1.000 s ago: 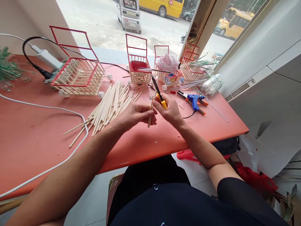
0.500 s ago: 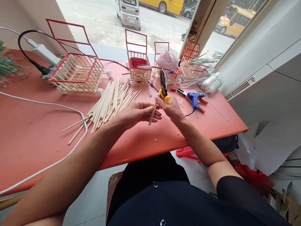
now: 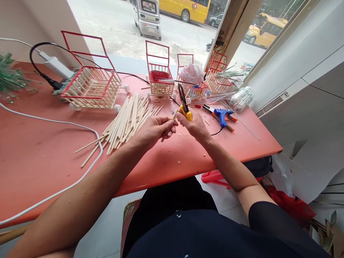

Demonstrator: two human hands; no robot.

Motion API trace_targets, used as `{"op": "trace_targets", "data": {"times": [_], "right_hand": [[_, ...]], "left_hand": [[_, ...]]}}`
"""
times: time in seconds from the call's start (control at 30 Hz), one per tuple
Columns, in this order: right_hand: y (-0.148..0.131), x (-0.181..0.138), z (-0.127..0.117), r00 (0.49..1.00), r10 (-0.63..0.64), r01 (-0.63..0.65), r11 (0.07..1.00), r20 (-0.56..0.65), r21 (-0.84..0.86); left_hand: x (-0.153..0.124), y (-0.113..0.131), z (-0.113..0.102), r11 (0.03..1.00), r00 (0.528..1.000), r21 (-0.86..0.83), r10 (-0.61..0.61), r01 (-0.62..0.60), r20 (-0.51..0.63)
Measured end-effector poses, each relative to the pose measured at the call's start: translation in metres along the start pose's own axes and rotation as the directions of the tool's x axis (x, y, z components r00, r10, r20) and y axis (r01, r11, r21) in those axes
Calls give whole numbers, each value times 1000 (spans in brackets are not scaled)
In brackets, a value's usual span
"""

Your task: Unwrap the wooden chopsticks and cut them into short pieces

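My left hand [image 3: 154,129] is closed, thumb and fingers pinching short wooden sticks [image 3: 174,115] that slant up toward my right hand. How many sticks there are, I cannot tell. Wrapped around the yellow handles of dark-jawed wire strippers [image 3: 182,95], my right hand [image 3: 197,128] holds them with the jaws pointing up and away. Its thumb is close to the sticks' upper ends; whether it touches them is unclear. A loose pile of long wooden sticks [image 3: 126,122] lies on the table just left of my left hand.
Small stick-built carts with red rims, such as a large cart [image 3: 92,87] and a middle cart [image 3: 161,87], line the back of the pink table [image 3: 53,150]. A blue glue gun [image 3: 221,116] lies at right, near a clear-wrapped bundle [image 3: 242,97]. A white cable [image 3: 91,172] crosses the left side.
My left fingers have closed around the short sticks, which earlier hung from my right thumb and fingers. The wire strippers stay in my right hand. The view has tilted up slightly.
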State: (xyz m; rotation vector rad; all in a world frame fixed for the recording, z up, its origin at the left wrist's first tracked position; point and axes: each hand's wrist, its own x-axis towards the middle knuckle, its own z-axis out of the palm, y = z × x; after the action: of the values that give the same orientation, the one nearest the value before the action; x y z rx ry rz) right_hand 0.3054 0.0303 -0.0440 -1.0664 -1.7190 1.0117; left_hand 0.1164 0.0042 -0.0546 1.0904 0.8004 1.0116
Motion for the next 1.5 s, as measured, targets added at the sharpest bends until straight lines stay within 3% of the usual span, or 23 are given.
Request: {"op": "trace_targets", "data": {"times": [0.17, 0.33, 0.53, 0.73, 1.03, 1.5], "right_hand": [[-10, -5, -25, 968, 165, -181, 981, 189, 70], [-19, -13, -38, 870, 372, -405, 913, 324, 39], [-43, -15, -35, 779, 469, -444, 881, 416, -161], [-44, -8, -35, 751, 496, -405, 867, 436, -288], [-31, -5, -30, 743, 470, -449, 878, 476, -166], [-41, -7, -23, 785, 430, -345, 902, 446, -261]], "left_hand": [[-1, 23, -25, 996, 991, 68, 65, -57, -116], [-9, 44, -33, 992, 995, 101, 80, -74, -60], [-14, 52, -29, 995, 1000, 100, -5, 8, -22], [-14, 52, -33, 994, 999, 104, -15, 18, -31], [-16, 48, -33, 982, 996, 163, -93, 90, 11], [-14, 46, -38, 981, 982, 109, -170, 161, 79]]}}
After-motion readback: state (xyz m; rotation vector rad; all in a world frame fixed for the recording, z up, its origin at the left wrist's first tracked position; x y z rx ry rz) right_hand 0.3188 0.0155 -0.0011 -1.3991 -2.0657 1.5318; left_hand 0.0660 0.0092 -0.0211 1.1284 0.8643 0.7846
